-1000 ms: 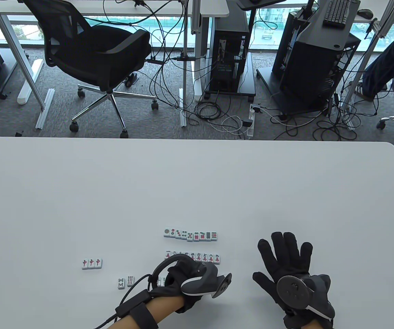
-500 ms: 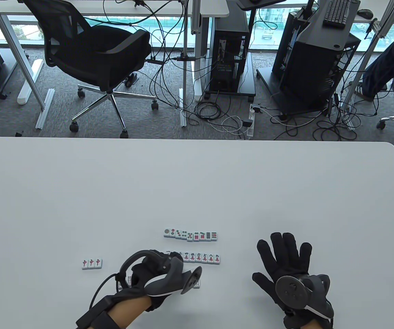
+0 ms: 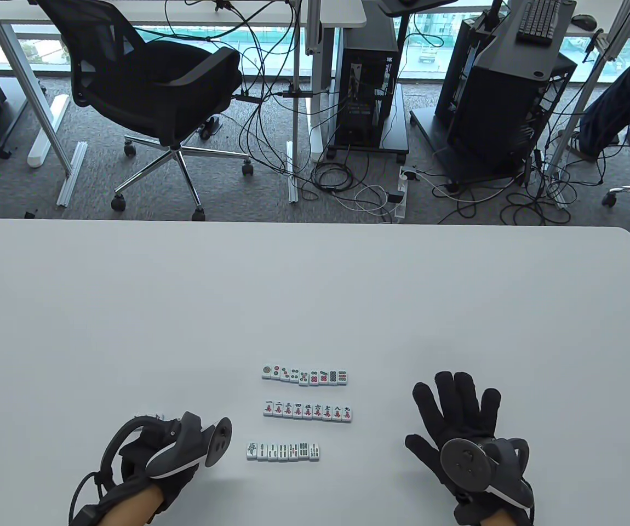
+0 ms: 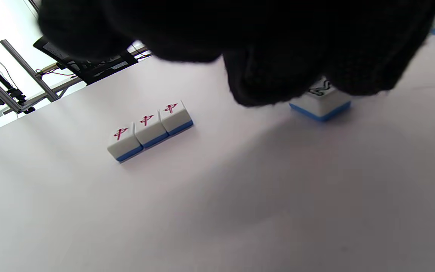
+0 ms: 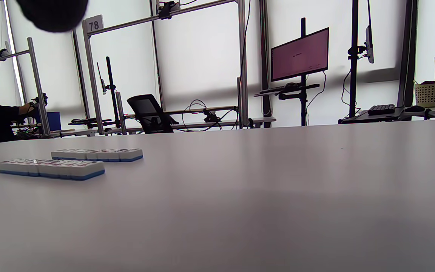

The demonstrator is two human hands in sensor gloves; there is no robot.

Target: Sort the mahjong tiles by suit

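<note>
1. My left hand [image 3: 156, 460] sits in the lower left of the table view, its back and tracker turned up, so my fingers are hidden from that camera.
2. In the left wrist view my gloved fingers [image 4: 278, 75] hang from the top edge and come down on a single blue-backed tile [image 4: 321, 104] with a black mark on its face. My fingertips touch its top, but whether I pinch it or only press on it I cannot tell.
3. To the left of that tile in the wrist view, well apart from it, three red-character tiles [image 4: 150, 129] lie side by side, touching, face up.
4. In the table view only the top edge of that trio shows, just above my left hand.
5. My right hand [image 3: 465, 438] lies flat on the white table [image 3: 315, 301] in the lower right, fingers spread wide and straight, holding nothing.
6. Between my hands, in the lower middle of the table view, three neat rows lie one above the other: the dots row [image 3: 304, 375] highest, the characters row [image 3: 308, 411] in the middle, the bamboo row [image 3: 284, 450] lowest and shorter.
7. The right wrist view looks low across the table; two of the rows show at its left.
8. Beyond the table, in the upper left, stands a black office chair [image 3: 150, 93].
</note>
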